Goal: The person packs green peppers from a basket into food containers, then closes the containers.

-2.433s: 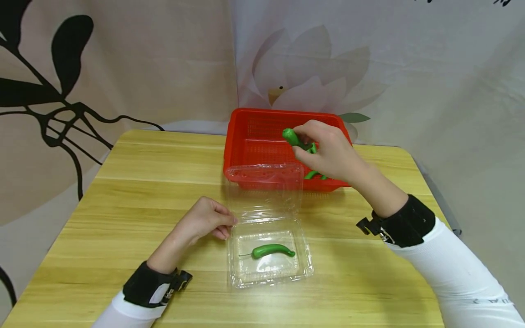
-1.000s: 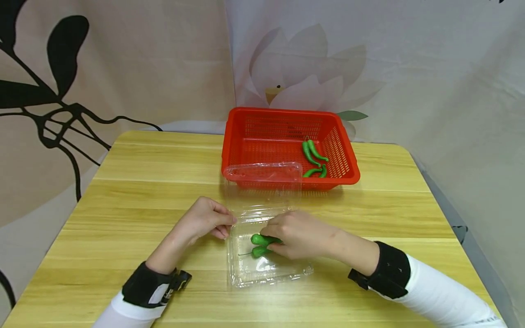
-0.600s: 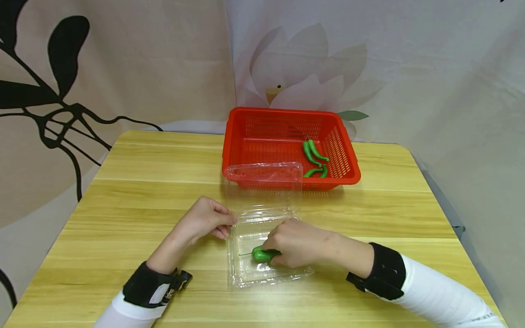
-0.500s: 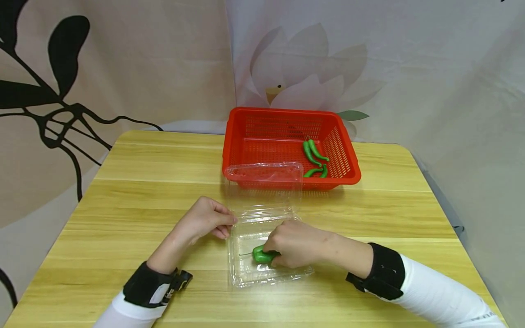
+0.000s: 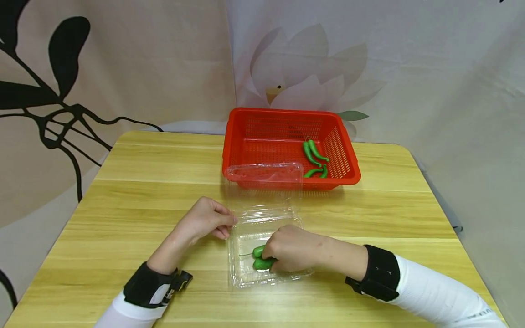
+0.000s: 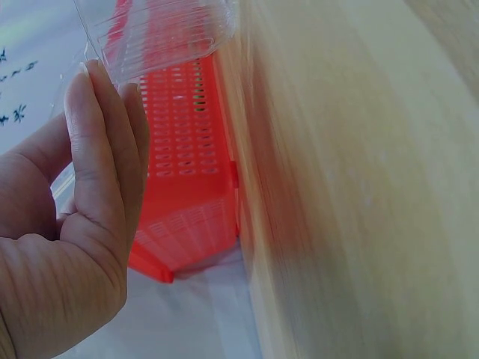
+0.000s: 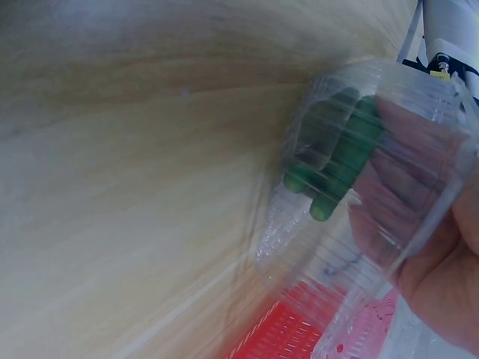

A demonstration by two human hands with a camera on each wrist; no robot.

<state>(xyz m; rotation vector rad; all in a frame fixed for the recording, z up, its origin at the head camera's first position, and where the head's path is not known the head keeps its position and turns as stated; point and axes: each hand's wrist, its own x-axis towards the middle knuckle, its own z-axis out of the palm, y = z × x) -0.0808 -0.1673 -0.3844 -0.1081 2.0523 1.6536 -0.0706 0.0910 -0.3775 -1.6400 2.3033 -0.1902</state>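
A clear plastic clamshell box lies on the table with its lid raised away from me. My left hand pinches the box's left edge near the hinge; the left wrist view shows thumb and fingertips at the plastic. Inside the box, two green chili peppers lie side by side, a far pepper with a thin stem and a near pepper. My right hand reaches into the box and holds the near pepper, covering the right ends of both. Through the box wall, the right wrist view shows its fingers beside the peppers.
Behind the box stands a red plastic basket, its front rim seen through the clear lid. Several green chili peppers lie in its right part. The wooden table ends at a printed cloth backdrop.
My right hand has brought a pepper from over the red basket down into the box and shifted it to the near side of the other pepper. My left hand stays at the box edge.
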